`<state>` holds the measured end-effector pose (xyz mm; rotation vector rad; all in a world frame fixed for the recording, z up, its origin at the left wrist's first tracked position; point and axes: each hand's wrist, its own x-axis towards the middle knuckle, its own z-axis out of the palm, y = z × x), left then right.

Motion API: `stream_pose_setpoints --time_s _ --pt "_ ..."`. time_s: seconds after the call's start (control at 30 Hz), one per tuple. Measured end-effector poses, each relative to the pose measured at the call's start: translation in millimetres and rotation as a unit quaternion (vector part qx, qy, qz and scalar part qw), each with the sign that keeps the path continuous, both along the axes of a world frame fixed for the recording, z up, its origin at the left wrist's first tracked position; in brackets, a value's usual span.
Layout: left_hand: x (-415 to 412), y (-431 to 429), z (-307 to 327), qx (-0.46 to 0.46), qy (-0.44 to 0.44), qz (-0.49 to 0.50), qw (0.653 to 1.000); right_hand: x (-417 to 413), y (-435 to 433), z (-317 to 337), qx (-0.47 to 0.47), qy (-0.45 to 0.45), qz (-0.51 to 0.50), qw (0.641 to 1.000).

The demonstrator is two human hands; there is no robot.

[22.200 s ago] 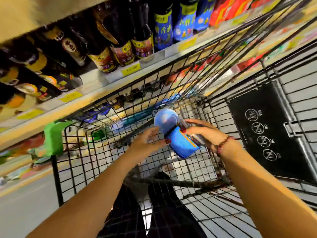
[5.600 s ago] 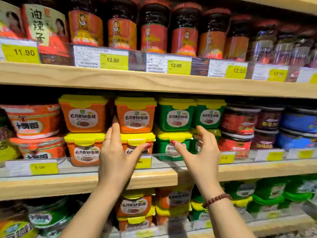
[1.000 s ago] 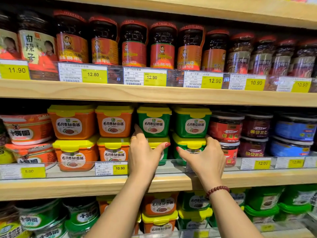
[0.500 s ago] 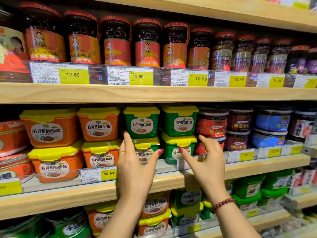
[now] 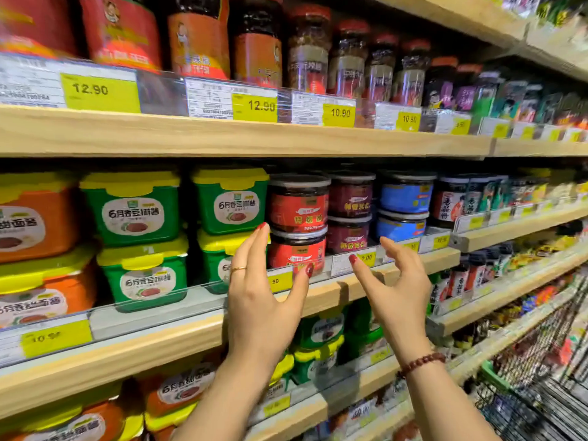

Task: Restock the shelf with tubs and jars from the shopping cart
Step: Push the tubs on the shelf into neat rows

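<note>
Both my hands hover empty in front of the middle wooden shelf [image 5: 321, 300]. My left hand [image 5: 264, 294] is raised with straight fingers, its fingertips near the lower green tub [image 5: 216, 259] and the stacked red-labelled jars [image 5: 297, 230]. My right hand [image 5: 393, 281] is spread with relaxed fingers in front of the price strip, below the dark red jars [image 5: 348, 218] and blue jars [image 5: 402, 205]. Green tubs with yellow lids [image 5: 136, 211] stand stacked in pairs at the left, with orange tubs [image 5: 35, 218] beyond them.
Tall red-lidded sauce jars [image 5: 254, 43] fill the top shelf above yellow price tags [image 5: 254, 106]. More green and orange tubs [image 5: 318, 332] sit on the lower shelf. The wire shopping cart [image 5: 541, 393] is at the bottom right corner.
The view and both hands have shifted right along the shelf, from the green tubs to the red and blue jars. Both hands stay empty.
</note>
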<state>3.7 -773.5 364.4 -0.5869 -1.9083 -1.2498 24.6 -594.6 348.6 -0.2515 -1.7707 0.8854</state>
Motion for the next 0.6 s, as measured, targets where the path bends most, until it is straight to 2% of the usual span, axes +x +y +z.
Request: stream_pose_setpoints --time_s 0.2,0.3,0.47,0.6 --pt "-11.6 56.5 4.0 0.012 -0.001 0.053 0.999 -32.4 58.5 11.2 -0.014 -0.016 0.072 0.997" --pt "-19.2 79.1 9.2 0.011 -0.026 0.116 0.993 -49.9 80.8 24.3 -0.009 -0.042 0.097 0.994" --pt "-33.4 95.1 16.7 -0.003 -0.076 0.197 0.977 -82.4 93.5 47.2 0.048 -0.139 0.097 0.984" --pt "-43.9 97.4 21.6 -0.024 -0.093 0.229 0.969 -98.6 89.8 59.4 0.043 -0.241 0.115 0.963"
